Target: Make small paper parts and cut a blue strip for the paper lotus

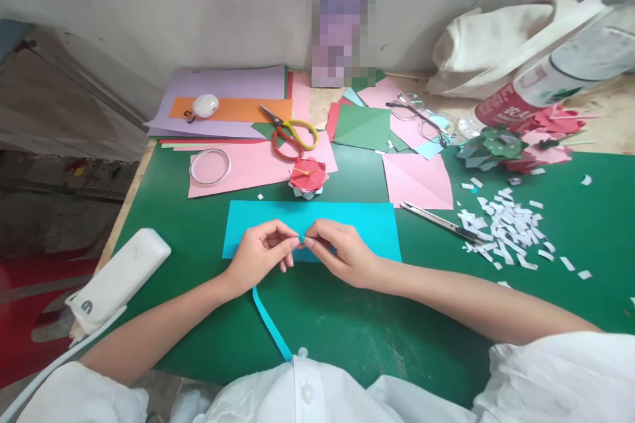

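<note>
Between the fingertips of both hands is one end of a narrow blue paper strip [270,324], whose length hangs down toward my shirt. My left hand [262,251] pinches it from the left, and my right hand [342,248] pinches it from the right, thumbs and forefingers almost meeting. Most of the held end is hidden by the fingers. Under the hands lies a blue paper sheet [357,219]. Just beyond it stands a red and white paper flower [308,177] with a yellow piece on top.
Red-and-yellow scissors [292,135] lie on coloured sheets at the back. A utility knife [436,219] rests beside many white paper scraps [510,225]. Glasses [421,119], more paper flowers [526,142] and a bottle [536,89] are back right. A white power bank [124,274] sits left.
</note>
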The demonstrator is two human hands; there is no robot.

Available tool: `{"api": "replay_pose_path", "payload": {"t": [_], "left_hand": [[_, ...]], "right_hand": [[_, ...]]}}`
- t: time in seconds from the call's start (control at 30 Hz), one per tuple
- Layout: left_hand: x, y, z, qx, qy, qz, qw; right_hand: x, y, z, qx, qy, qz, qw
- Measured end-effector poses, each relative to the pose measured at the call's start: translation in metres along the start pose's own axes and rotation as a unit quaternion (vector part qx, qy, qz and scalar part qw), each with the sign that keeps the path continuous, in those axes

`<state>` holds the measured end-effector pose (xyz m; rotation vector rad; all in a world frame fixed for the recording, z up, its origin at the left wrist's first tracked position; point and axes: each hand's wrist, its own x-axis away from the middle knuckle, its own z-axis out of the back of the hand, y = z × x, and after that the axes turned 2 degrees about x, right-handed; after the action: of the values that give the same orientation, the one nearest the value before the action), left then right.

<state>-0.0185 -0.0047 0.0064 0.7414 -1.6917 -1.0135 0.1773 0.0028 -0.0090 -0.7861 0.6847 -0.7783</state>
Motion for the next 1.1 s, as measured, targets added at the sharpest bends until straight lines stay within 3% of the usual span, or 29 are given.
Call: {"api": "replay_pose_path", "payload": {"t": [0.3,0.6,1.1], "left_hand": [[0.006,-0.0017,0.0031,-0.109,-0.047,0.035,0.992],[0.0097,0.0025,0.0027,-0.218,-0.047,-0.008,0.975],[0.0079,0.002,0.0013,-0.182,-0.037,-0.027,0.982]], "right_hand": [[0.0029,0.0045,-0.0026,0.021,-0.026,0.035,0.999],[0.0037,0.0051,-0.0038,0.032,-0.036,0.038,0.998],[0.0066,0.0041,-0.0053,0.024,-0.029,0.018,0.999]]}}
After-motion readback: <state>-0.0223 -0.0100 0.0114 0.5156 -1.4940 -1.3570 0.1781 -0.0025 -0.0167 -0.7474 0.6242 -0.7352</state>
